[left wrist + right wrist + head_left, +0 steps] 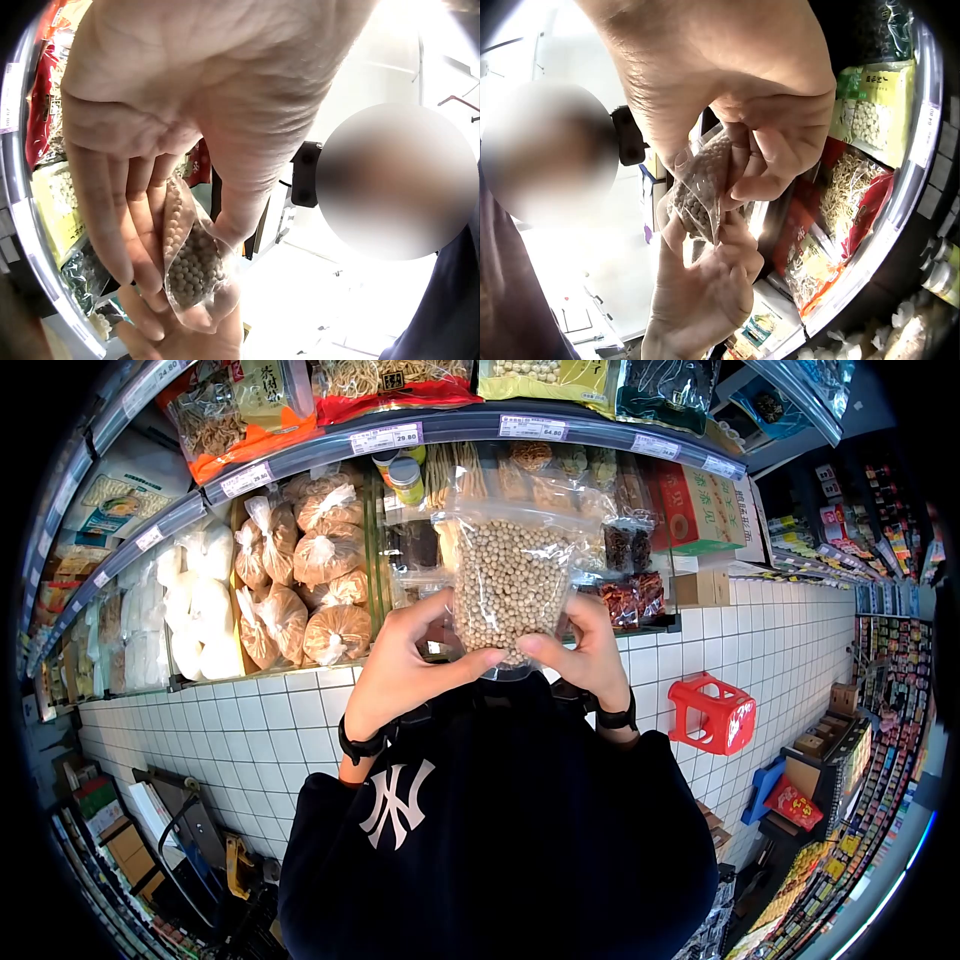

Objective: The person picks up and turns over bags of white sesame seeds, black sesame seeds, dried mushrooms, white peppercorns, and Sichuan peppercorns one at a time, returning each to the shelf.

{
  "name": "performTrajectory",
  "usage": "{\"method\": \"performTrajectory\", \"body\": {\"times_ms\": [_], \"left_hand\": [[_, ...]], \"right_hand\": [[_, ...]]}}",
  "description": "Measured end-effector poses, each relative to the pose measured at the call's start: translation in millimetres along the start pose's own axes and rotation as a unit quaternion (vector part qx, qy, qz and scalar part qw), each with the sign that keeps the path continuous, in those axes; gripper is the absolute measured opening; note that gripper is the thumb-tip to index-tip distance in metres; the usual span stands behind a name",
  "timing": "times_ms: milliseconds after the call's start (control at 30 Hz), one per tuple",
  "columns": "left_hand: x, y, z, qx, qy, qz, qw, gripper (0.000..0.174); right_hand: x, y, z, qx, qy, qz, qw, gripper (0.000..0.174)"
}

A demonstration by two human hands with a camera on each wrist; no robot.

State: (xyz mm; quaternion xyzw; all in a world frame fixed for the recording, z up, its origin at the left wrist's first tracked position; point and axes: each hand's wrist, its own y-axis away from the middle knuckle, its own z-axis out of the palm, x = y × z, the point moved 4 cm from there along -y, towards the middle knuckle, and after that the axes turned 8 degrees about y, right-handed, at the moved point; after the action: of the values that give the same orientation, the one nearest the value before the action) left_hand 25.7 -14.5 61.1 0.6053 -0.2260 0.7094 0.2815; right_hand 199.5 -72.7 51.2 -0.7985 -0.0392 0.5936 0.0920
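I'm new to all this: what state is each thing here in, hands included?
Clear bag of pale round grains: held up; I can't tell whether its top is sealed.
Left hand: gripping one side of the bag.
Right hand: gripping the other side.
Brown-filled bags: tied at the top.
Red stool: unoccupied.

White letters NY (pixel 397 807) on a dark top (pixel 520 840), 29.80 on a shelf price tag (pixel 388 438), 64.80 on the next tag (pixel 533 428)

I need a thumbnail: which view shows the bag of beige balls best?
The head view: the bag faces it, nearly whole. Both wrist views show it narrower, partly hidden between left hand and right hand.
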Motion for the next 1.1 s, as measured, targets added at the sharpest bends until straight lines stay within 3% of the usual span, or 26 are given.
{"method": "performTrajectory", "body": {"times_ms": [433,1000,1100], "left_hand": [[3,0,5,0.015,0.009,0.011,1.000,0.035],[8,1,9,-0.002,-0.009,0.046,0.999,0.026],[9,3,10,0.034,0.001,0.035,0.999,0.023]], "right_hand": [[-18,-2,1,-0.090,-0.011,0.032,0.995,0.029],[-19,6,-1,-0.066,-0.004,0.025,0.997,0.026],[-20,8,1,-0.052,-0.017,0.028,0.998,0.027]]}}
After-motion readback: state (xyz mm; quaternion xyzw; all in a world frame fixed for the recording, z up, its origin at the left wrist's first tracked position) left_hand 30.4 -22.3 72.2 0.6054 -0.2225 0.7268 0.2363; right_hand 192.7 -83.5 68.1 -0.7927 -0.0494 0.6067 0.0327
